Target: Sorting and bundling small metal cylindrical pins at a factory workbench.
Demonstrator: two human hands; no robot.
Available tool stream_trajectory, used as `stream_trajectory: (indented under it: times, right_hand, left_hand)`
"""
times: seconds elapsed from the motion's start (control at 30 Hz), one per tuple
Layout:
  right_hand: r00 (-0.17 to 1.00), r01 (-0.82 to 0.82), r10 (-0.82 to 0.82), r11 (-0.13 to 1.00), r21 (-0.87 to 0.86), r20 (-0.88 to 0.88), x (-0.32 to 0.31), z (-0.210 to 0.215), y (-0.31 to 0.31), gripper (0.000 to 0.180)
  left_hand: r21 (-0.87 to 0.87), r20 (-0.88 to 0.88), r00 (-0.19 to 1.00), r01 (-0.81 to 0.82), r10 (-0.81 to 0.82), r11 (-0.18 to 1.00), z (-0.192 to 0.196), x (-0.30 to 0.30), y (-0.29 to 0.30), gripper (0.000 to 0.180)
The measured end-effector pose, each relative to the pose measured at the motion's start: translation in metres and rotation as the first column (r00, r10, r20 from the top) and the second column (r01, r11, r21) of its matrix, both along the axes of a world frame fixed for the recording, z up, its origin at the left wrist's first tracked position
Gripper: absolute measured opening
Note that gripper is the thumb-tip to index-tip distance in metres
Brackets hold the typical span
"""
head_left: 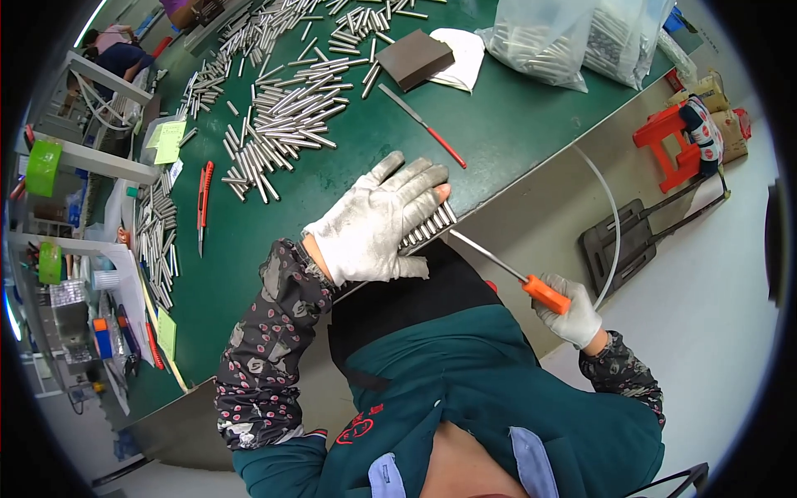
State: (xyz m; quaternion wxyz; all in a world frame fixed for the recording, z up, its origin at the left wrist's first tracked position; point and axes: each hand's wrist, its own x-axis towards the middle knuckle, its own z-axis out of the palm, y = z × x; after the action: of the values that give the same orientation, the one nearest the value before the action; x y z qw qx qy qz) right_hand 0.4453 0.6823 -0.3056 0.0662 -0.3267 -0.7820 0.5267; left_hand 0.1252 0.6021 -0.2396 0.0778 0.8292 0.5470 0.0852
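Row of metal pins [430, 226]: side by side at the near edge of the green table [506, 149], partly covered by a glove. Left hand [374, 220] lies flat over them, palm down, fingers extended, not wrapped around anything; can't tell how hard it presses. Right hand [573, 315], off the table's near edge, is closed around the handle of an orange-handled tool [546, 294]; the shaft points at the row's right end, contact unclear.

Progress, judging from layout: one row is lined up and looks mid-work; whether any pin in it is finished can't be told. Plenty probably left: big loose pile [290, 116] toward the table's far side, smaller pile [155, 236] along its left side. Clear bags [540, 41] full of pins sit at the table's far right; finished or waiting, can't tell.

Also on the table: red-handled file [446, 146] and brown block [415, 60] right of the big pile, red cutter [204, 199] between the two piles.
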Motion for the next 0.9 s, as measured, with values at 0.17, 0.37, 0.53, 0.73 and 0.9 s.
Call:
stream_trajectory:
  times: [0.17, 0.37, 0.53, 0.73, 0.9]
  right_hand:
    - [0.999, -0.034, 0.034, 0.999, -0.006, -0.014, -0.004, 0.002, -0.004, 0.009]
    - [0.996, -0.084, 0.084, 0.996, 0.029, -0.005, -0.01, 0.008, -0.005, 0.009]
    - [0.996, -0.09, 0.091, 0.993, 0.077, -0.005, -0.012, 0.004, -0.006, 0.009]
    - [0.983, -0.176, 0.179, 0.981, 0.078, -0.039, -0.021, 0.014, -0.003, 0.009]
    - [0.975, -0.213, 0.216, 0.975, 0.057, -0.057, -0.024, 0.008, -0.013, 0.01]
  left_hand:
    - [-0.011, 0.012, 1.0, -0.006, 0.006, 1.0, 0.002, 0.0, 0.002, 0.097]
    - [0.013, 0.05, 0.999, 0.0, -0.001, 1.0, -0.002, -0.001, 0.001, 0.098]
    - [0.005, 0.054, 0.998, -0.021, 0.021, 1.0, 0.001, 0.0, -0.001, 0.096]
    - [0.089, 0.063, 0.997, 0.044, -0.049, 0.995, 0.0, -0.012, -0.01, 0.095]
    - [0.129, 0.066, 0.988, -0.15, 0.143, 0.98, 0.029, -0.052, -0.073, 0.093]
